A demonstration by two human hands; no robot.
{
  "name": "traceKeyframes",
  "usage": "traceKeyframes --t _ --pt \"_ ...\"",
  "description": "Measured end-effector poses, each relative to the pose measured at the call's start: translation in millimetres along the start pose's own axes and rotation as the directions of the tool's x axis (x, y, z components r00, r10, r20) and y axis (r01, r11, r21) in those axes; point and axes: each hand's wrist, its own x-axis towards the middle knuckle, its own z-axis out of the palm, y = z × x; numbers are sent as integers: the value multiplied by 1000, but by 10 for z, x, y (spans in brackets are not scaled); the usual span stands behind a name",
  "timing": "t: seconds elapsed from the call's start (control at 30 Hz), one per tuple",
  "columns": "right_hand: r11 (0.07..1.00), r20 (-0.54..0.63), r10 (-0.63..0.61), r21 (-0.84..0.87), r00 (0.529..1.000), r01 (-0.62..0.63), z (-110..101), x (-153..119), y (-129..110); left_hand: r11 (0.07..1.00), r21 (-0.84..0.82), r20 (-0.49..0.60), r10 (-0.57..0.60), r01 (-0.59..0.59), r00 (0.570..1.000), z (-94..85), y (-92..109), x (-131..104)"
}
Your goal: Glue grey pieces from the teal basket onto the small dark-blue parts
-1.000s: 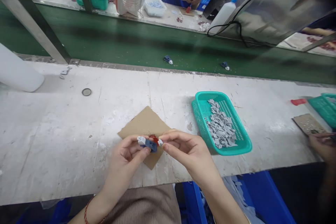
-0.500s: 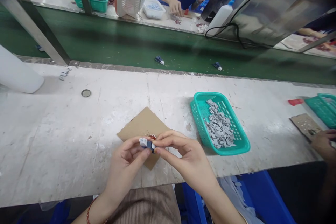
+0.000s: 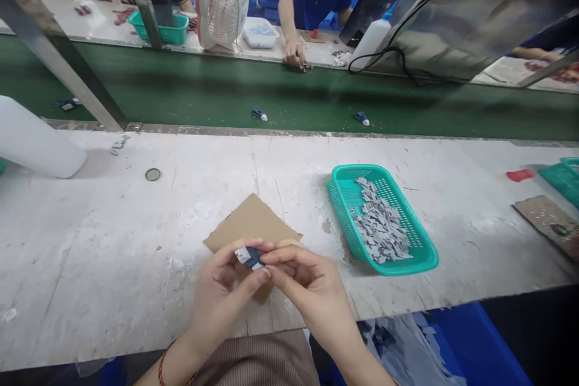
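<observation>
A small dark-blue and light-grey plastic part (image 3: 249, 257) is pinched between my two hands, over a piece of brown cardboard (image 3: 253, 217). My left hand (image 3: 221, 289) is closed on its left side, thumb below and fingers behind. With thumb and fingertips, my right hand (image 3: 312, 289) grips the right end, where fingertips hide some of the part. Right of my hands is a green perforated basket (image 3: 339, 211) with many small grey pieces (image 3: 382, 226) in it.
Beyond the white table (image 3: 104, 265) runs a green belt (image 3: 203, 96) carrying several blue-and-grey parts (image 3: 259, 113). A bottle cap (image 3: 152, 174) and a white bottle (image 3: 36, 145) are at left. Another piece of cardboard (image 3: 543, 217) lies at right. A co-worker's hand (image 3: 295, 54) reaches the belt's far edge.
Both hands still hold the part, which has turned slightly between the fingers. On the belt the parts have shifted left. The co-worker's hand across has come to the belt edge; the hand at far right has gone.
</observation>
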Motion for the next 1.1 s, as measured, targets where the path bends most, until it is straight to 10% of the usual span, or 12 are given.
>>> traceKeyframes --t 0.2,0.4,0.6,0.7,0.87,1.1 --pt "989 -36 -125 -90 992 121 8 -82 101 997 40 -43 66 -64 997 36 -11 23" --pt "961 -21 -252 -126 968 247 -52 -86 75 925 -351 18 -150 147 988 75 17 141" --pt "806 -268 -460 -526 847 271 -632 -24 -38 873 -427 14 -254 235 967 -15 239 348" --pt "663 -365 -500 -744 785 76 -1210 60 -57 942 -307 -83 -166 133 983 -225 324 643" --pt "378 -290 -370 -915 883 -143 -2074 216 60 909 378 -225 273 -174 935 -737 524 1508" --pt "211 -126 -347 -976 929 -53 -2177 251 86 633 753 -177 459 -180 870 -1030 946 2620"
